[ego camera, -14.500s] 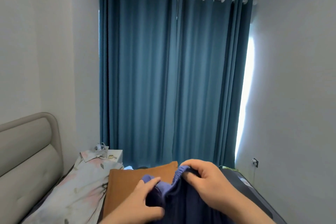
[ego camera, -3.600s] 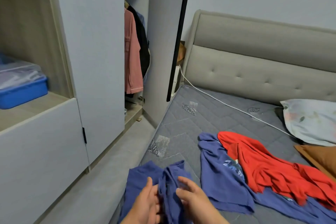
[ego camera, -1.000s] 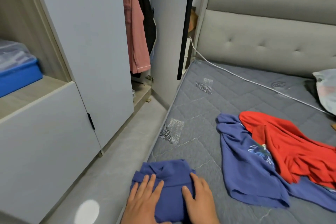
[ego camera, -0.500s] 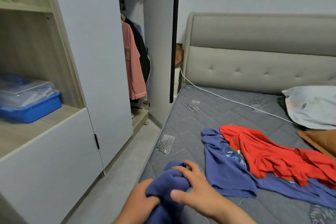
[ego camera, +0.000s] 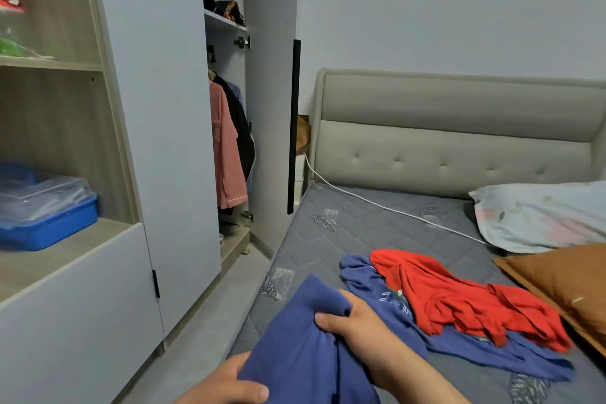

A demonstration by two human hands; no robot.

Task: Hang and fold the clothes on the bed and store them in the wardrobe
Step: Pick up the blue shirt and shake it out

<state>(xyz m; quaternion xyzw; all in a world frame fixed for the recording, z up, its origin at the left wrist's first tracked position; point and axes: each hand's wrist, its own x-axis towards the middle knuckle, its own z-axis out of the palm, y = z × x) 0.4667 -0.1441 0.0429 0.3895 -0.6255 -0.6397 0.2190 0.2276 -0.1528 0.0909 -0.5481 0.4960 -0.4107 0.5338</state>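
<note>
Garments near the hands number three in the head view. One dark blue cloth garment (ego camera: 301,338) is held between both hands. One purple-blue printed shirt (ego camera: 370,285) is spread on the grey quilted mattress (ego camera: 360,226) just right of the right hand. One red garment (ego camera: 459,298) lies across that shirt, further right. Pillows number two, well right of the hands: one pale floral pillow (ego camera: 541,216) and one brown pillow (ego camera: 564,285). Ahead and left of the hands stands one grey wardrobe (ego camera: 164,108), door open, one pink hanging shirt (ego camera: 226,154) inside. One blue plastic box (ego camera: 49,229) sits on a shelf far left. The left hand (ego camera: 226,384) pinches the dark blue garment's lower edge, thumb on top. The right hand (ego camera: 354,321) has fingers curled tight round a bunched fold higher up.
</note>
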